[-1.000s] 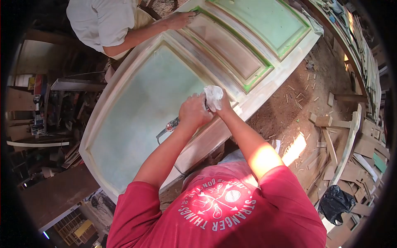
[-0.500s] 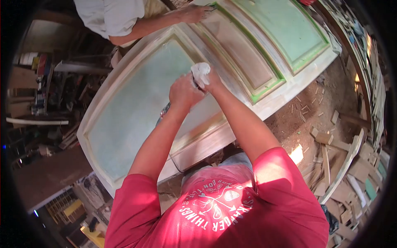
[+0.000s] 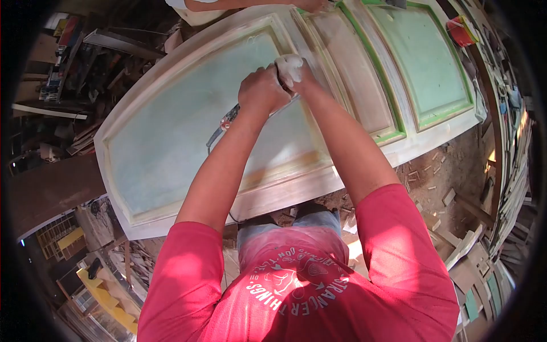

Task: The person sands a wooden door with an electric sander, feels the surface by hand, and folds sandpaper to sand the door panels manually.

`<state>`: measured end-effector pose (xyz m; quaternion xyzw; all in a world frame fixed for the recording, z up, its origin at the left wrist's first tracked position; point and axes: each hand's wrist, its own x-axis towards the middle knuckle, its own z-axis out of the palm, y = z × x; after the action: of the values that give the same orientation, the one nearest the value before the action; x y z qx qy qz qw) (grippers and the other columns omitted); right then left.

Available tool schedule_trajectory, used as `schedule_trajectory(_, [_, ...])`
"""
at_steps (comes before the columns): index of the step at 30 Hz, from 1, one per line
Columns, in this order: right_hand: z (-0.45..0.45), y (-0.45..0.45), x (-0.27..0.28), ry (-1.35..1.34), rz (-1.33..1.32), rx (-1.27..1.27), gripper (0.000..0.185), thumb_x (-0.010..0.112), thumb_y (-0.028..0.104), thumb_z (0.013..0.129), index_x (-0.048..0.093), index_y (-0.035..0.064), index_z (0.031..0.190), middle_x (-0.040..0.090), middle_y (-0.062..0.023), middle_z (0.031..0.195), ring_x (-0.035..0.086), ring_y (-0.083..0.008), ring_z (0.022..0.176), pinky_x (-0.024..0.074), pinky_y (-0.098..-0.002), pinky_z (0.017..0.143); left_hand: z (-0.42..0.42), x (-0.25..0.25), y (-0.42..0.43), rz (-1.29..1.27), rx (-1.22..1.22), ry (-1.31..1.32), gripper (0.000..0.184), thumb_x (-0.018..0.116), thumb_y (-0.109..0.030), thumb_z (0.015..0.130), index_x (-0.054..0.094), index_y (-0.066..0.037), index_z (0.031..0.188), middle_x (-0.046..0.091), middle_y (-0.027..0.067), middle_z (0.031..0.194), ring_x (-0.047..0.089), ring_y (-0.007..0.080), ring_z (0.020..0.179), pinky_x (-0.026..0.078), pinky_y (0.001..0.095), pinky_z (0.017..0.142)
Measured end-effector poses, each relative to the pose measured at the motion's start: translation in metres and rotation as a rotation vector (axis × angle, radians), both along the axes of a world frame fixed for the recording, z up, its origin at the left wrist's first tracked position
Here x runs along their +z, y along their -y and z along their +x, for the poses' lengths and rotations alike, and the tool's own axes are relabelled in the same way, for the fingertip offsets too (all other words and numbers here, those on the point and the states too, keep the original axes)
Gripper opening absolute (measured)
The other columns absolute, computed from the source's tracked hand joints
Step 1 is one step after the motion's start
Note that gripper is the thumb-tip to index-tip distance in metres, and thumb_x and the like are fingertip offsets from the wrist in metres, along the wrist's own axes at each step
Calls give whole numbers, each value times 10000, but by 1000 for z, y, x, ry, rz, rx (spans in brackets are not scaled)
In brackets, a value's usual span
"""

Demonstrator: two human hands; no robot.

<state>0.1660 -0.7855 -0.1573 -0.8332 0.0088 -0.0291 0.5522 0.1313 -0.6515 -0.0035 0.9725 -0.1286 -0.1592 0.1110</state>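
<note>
The tool [image 3: 227, 119] is over the big green panel at the left of the door [image 3: 364, 161], near the panel's right side, and most of it hides under the two hands. It lies right in the fingers, not off to one side. Its long way slants: the tail [image 3: 215, 137] is at the near left, and the other end points far and right. The left hand [image 3: 264, 90] is nearer the tail, and the right hand [image 3: 298, 78] is at the front end. The left fingers curl tight round the tool. Something white [image 3: 289, 66] covers the right fingers, so I cannot tell if they grip or just press. I also cannot tell if the tool touches the panel, as the hands block it. The door's long way runs from left to right and goes up a bit, with its curved end at the left. A brown panel [image 3: 358, 74] comes next, then another green panel [image 3: 420, 62]. Past the door's far edge is another person's arm [image 3: 228, 4]. A red tub [image 3: 460, 32] is at the far right, and wood bits lie on the floor [image 3: 453, 162].
</note>
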Motion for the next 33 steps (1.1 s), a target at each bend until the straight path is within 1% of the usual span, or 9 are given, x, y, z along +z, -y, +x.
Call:
schedule_trajectory(7, [-89,9,4,105,-73,-64,344,619,379,973,732,54,964,743,-256,973,727,-434,936,575,-506,838,-53,11,-3,-8,-139,-105,551,811,-465,847,735,-81,1235,763,217,1245,736,407,1168,596,488,1028])
schedule_trajectory(10, [-125,16,26,-130,-201,-2,297,608,334,985,715,57,1001,742,-253,1009,717,-441,943,565,-524,830,-83,8,-6,-36,-184,-108,586,835,-502,840,739,-71,1225,760,222,1230,739,405,1169,596,494,1034])
schedule_trajectory(14, [-169,19,0,152,-555,-5,288,600,312,996,704,47,954,726,-255,935,707,-429,875,551,-538,800,-116,3,-12,-89,-285,-112,569,807,-480,839,743,-105,1263,769,217,1246,742,407,1164,605,509,1025])
schedule_trajectory(19, [-208,-12,21,-239,-240,-118,324,593,347,1027,712,61,932,699,-250,900,697,-401,863,531,-532,790,-146,4,-42,-107,-304,-100,578,807,-456,837,720,-100,1285,769,217,1218,745,414,1139,604,515,1011])
schedule_trajectory(21, [-212,-33,-2,-75,-400,-91,299,623,338,1029,725,71,943,716,-232,921,699,-385,858,534,-506,785,-148,3,-68,-95,-333,-131,603,810,-460,828,711,-96,1299,764,219,1232,745,422,1131,604,515,1011])
schedule_trajectory(23, [-215,-75,-3,37,-286,-127,291,648,333,1015,736,66,937,731,-223,926,706,-383,865,550,-485,793,-152,4,-99,-61,-329,-118,603,814,-462,817,716,-99,1288,754,224,1259,734,422,1160,596,509,1028])
schedule_trajectory(27, [-227,-156,18,-42,-35,-60,263,700,323,952,744,69,1002,754,-193,990,720,-399,956,575,-471,879,-168,0,-174,-50,-274,20,638,822,-494,802,720,-98,1291,750,205,1266,720,398,1204,587,493,1050])
schedule_trajectory(30, [-227,-216,1,181,-193,24,266,734,276,909,748,73,1081,763,-186,1062,722,-403,1036,576,-481,961,-172,17,-223,-3,-263,-80,634,827,-492,788,717,-107,1280,752,186,1242,715,401,1174,585,495,1027])
schedule_trajectory(33, [-228,-274,-7,59,-60,14,245,750,258,920,741,75,1083,759,-190,1052,720,-397,1026,575,-474,952,-181,7,-272,-4,-229,3,617,830,-495,777,714,-115,1249,745,170,1201,712,392,1136,587,495,996])
